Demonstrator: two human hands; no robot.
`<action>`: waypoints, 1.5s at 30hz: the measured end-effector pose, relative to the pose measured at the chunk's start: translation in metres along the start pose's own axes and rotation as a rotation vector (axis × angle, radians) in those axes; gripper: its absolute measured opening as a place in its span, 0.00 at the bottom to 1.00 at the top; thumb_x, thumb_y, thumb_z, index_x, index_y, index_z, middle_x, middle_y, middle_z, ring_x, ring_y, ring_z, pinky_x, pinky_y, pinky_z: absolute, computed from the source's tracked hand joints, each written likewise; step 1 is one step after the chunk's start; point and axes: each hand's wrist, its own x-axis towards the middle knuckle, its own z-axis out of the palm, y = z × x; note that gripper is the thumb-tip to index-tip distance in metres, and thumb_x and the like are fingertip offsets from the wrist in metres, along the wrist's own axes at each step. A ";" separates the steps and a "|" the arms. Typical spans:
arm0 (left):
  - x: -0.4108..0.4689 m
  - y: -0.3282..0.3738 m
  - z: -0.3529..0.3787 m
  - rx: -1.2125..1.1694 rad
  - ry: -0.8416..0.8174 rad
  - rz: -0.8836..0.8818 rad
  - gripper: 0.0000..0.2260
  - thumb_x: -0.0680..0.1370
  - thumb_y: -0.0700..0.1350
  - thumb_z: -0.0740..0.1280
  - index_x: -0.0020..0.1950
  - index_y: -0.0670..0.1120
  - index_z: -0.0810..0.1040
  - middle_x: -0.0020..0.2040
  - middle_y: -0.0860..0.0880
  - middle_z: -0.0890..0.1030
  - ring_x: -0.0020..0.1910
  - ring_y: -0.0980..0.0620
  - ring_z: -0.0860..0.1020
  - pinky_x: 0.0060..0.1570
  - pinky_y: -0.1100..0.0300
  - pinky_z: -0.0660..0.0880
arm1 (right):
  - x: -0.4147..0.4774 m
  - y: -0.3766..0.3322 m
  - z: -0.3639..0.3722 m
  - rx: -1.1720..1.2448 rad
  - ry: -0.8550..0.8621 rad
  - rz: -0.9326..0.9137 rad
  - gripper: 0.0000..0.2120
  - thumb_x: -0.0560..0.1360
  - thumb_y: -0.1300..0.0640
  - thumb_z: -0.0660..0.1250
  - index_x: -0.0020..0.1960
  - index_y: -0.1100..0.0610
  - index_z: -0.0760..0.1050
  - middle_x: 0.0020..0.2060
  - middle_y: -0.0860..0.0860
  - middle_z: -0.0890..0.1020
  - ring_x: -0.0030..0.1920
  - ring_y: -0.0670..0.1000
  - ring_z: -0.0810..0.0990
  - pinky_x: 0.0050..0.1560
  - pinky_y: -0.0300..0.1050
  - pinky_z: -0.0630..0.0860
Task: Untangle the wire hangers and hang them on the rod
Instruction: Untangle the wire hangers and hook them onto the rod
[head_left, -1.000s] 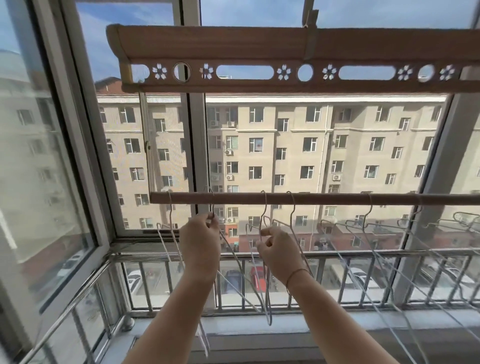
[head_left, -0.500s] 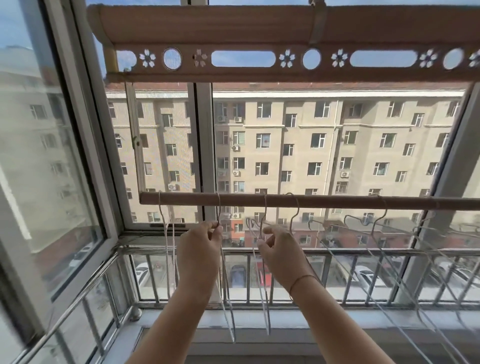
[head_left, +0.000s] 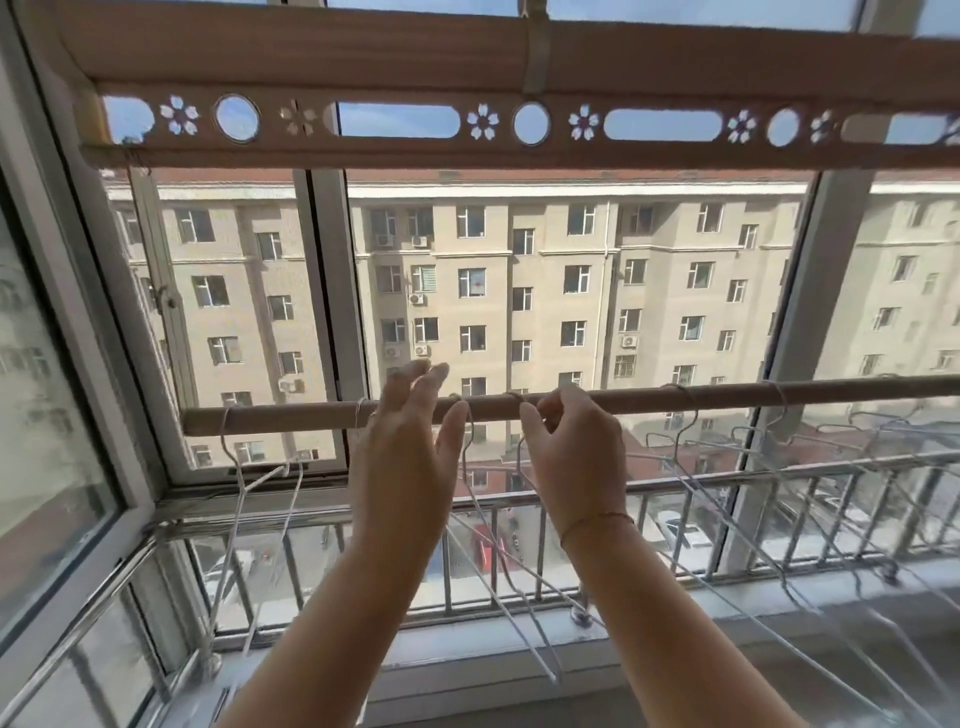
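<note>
A brown rod (head_left: 649, 399) runs across the window at hand height. Several white wire hangers hang from it by their hooks: one at the left end (head_left: 240, 483), two at the middle (head_left: 488, 519), more to the right (head_left: 727, 483). My left hand (head_left: 408, 457) is raised in front of the rod, fingers spread and straight, holding nothing. My right hand (head_left: 574, 457) is just below the rod, thumb and fingers pinched on the neck of a middle hanger (head_left: 519, 447) whose hook sits over the rod.
A wooden drying rack beam (head_left: 467, 62) with flower cut-outs spans overhead. A metal balcony railing (head_left: 779, 467) runs below the rod. A window frame (head_left: 332, 291) stands behind, and an open sash (head_left: 78, 519) angles in at the left.
Both hands rose from below the rod up to it. My left hand let go of its hanger and spread its fingers. The hangers' hooks now rest on the rod.
</note>
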 end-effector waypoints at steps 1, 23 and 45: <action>0.003 0.002 0.003 0.030 -0.020 -0.003 0.15 0.77 0.46 0.66 0.62 0.43 0.77 0.60 0.47 0.80 0.46 0.48 0.82 0.48 0.61 0.74 | 0.001 0.001 0.001 -0.010 0.007 -0.001 0.07 0.74 0.53 0.67 0.42 0.56 0.74 0.33 0.50 0.81 0.34 0.50 0.79 0.38 0.37 0.70; -0.009 -0.020 0.068 -0.139 -0.185 -0.333 0.16 0.76 0.49 0.67 0.59 0.42 0.78 0.48 0.46 0.84 0.43 0.54 0.77 0.44 0.63 0.69 | 0.050 0.057 -0.021 -0.068 0.031 0.039 0.08 0.74 0.55 0.67 0.44 0.61 0.78 0.36 0.57 0.84 0.39 0.57 0.82 0.45 0.51 0.80; -0.064 0.033 0.044 -0.276 0.038 -0.274 0.09 0.73 0.45 0.69 0.48 0.51 0.70 0.43 0.51 0.74 0.37 0.59 0.75 0.36 0.67 0.68 | 0.034 0.123 -0.097 -0.158 0.177 0.065 0.05 0.74 0.56 0.67 0.46 0.58 0.78 0.36 0.55 0.84 0.36 0.52 0.82 0.39 0.43 0.79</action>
